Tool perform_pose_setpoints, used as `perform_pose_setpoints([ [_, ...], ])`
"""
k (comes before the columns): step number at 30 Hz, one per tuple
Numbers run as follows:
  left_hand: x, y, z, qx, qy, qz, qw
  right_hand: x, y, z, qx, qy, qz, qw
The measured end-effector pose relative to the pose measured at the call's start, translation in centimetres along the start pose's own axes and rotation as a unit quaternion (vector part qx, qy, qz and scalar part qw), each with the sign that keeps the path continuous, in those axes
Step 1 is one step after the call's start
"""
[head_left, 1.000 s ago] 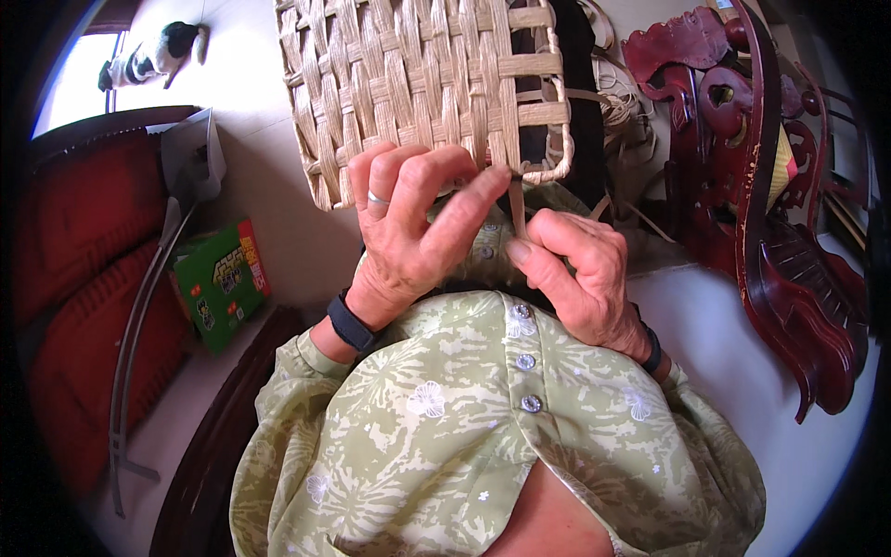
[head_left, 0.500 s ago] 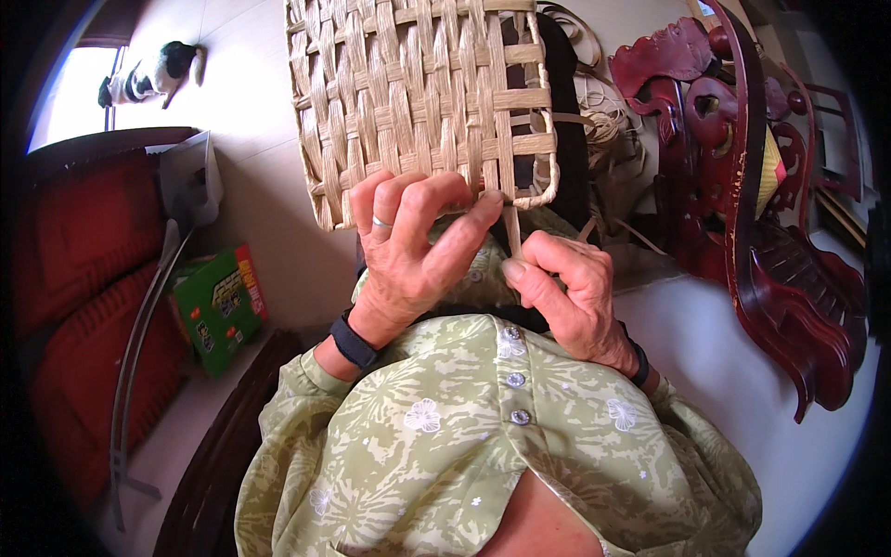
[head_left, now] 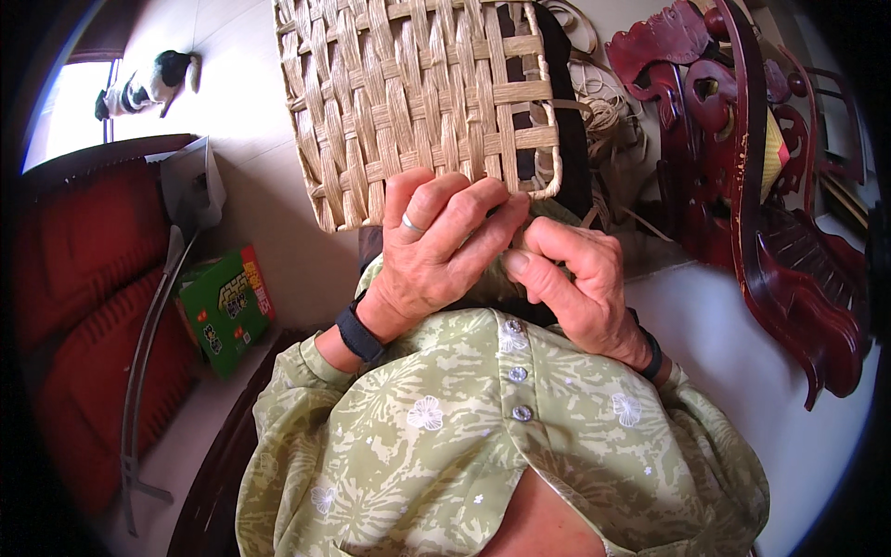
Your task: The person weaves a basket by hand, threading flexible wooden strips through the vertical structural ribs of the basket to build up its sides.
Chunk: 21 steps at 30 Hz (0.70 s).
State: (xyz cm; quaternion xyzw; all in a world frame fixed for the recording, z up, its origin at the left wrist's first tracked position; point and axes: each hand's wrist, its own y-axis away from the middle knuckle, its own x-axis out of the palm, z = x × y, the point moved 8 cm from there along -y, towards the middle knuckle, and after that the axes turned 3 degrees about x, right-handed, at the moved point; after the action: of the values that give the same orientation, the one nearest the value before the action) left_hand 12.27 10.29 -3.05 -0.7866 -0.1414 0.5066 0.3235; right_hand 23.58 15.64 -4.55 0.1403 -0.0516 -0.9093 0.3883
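left hand (head_left: 434, 246) touches the woven panel (head_left: 413, 104) near the right hand (head_left: 587, 290); i cannot tell what either grip holds.

Pretty sure this is somebody's home, living room vibes
Red cushions (head_left: 97, 246) on a seat, glossy carved wood furniture (head_left: 745, 186), plus a black-and-white furry animal (head_left: 144, 85) on pale floor tiles (head_left: 246, 93).

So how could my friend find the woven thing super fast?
Start at the pale-green patterned shirt filling the bottom. Go up past the left hand to a straight-edged tan panel. Its strips cross over and under, unlike the loose tan coils to its right.
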Motion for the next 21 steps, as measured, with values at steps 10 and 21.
perform_pose_setpoints([
  [10, 1.5, -1.2, 0.0, -0.018, 0.038, -0.013, 0.999, -2.5, -0.7, 3.3, -0.146, 0.264, -0.063, 0.951],
  [21, 0.8, -1.1, 0.4, -0.018, 0.028, -0.003, 0.999, -2.8, 0.7, 4.9, -0.364, 0.445, -0.134, 0.807],
])
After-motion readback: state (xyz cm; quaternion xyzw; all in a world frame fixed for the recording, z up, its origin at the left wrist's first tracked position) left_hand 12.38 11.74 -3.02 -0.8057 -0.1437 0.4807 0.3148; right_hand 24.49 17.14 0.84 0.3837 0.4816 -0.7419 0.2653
